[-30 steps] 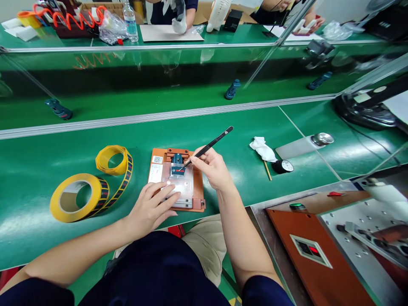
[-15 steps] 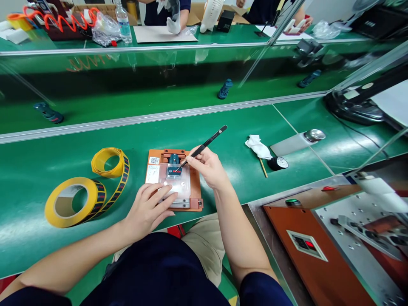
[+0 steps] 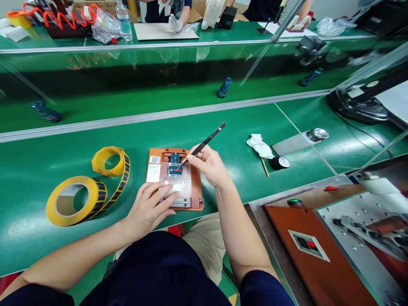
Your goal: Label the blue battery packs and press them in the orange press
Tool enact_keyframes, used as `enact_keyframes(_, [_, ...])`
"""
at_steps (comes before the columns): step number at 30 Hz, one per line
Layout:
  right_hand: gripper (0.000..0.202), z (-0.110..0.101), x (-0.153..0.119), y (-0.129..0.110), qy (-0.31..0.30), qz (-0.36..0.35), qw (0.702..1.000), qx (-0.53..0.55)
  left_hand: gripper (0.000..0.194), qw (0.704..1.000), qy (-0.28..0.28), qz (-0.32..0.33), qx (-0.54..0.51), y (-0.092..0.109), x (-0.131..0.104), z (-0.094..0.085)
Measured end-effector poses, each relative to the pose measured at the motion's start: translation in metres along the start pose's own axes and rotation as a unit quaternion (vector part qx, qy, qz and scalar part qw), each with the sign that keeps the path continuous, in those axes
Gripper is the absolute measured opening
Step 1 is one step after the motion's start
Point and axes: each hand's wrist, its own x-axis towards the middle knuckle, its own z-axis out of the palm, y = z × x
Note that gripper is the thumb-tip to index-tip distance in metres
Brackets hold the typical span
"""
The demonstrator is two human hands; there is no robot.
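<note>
My right hand [image 3: 208, 165] is closed around a pair of black tweezers [image 3: 208, 139]. Their tips touch a dark blue label with red lettering [image 3: 175, 170], which lies in the window of a clear plastic plate [image 3: 183, 189]. That plate rests on an orange-brown fixture [image 3: 196, 187] bearing a QR code. Behind the label, a blue housing [image 3: 174, 158] shows in the fixture. Fingers spread flat, my left hand [image 3: 151, 208] presses on the near left part of the clear plate. Whether the tweezers' tips grip the label is too small to tell.
Left of the fixture stands a yellow roll of labels [image 3: 57, 208], its strip running to a smaller coil [image 3: 105, 163]. To the right lie a white cloth on a stick [image 3: 259, 146], a dispenser bottle [image 3: 293, 143] and a round gauge [image 3: 279, 162]. Blue housings [image 3: 225, 87] sit beyond the rail.
The view has shifted slightly. Both hands keep nearly the same places on the fixture, and the tweezers' tips stay at the label.
</note>
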Motion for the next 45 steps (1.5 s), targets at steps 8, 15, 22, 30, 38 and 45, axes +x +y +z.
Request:
enact_keyframes(8, [0.028, -0.002, 0.001, 0.0, -0.016, -0.001, 1.0, -0.005, 0.045, 1.0, -0.001, 0.0, 0.011, 0.002, 0.0, -0.001])
enact_keyframes(15, [0.031, -0.003, 0.002, 0.0, -0.02, -0.003, 0.999, -0.03, 0.061, 0.998, -0.048, -0.027, 0.012, 0.001, 0.015, -0.012])
enact_keyframes(22, [0.028, -0.004, 0.002, -0.001, -0.022, -0.012, 0.999, -0.035, 0.082, 0.994, -0.086, -0.07, -0.006, -0.001, 0.03, -0.012])
enact_keyframes(30, [0.039, 0.002, 0.005, 0.0, 0.135, -0.003, 0.988, 0.074, 0.087, 0.993, -0.089, -0.073, -0.005, -0.001, 0.037, -0.009])
enact_keyframes(38, [0.029, -0.042, -0.047, 0.014, 0.297, -0.048, 0.921, -0.246, 0.09, 0.977, 0.01, -0.181, -0.116, -0.016, 0.044, -0.002])
enact_keyframes(45, [0.039, -0.068, -0.08, 0.073, 0.265, -0.035, 0.802, -0.534, 0.033, 0.957, 0.226, 0.165, -0.071, 0.017, -0.005, -0.002])
